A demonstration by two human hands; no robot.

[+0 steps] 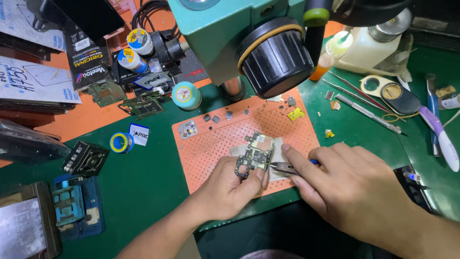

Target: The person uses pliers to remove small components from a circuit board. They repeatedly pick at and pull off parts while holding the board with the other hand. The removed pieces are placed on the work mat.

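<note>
Pinching one small circuit board (255,154) between thumb and fingers, the left hand (230,187) held it over the orange perforated mat (206,153) on the green counter (143,187). The right hand (354,189) closed its fingers on one pair of tweezers (282,167), tips touching the board's edge. Two white solder-paste jars (135,50) stood near one teal jar (186,95). One roll of tape (120,142) lay left. The microscope head (249,38) was cut off above, hiding the counter behind it.

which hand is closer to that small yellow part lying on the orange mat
Right. The right hand lies below the small yellow part, slightly right; the left hand is farther off, below-left, holding the circuit board.
</note>
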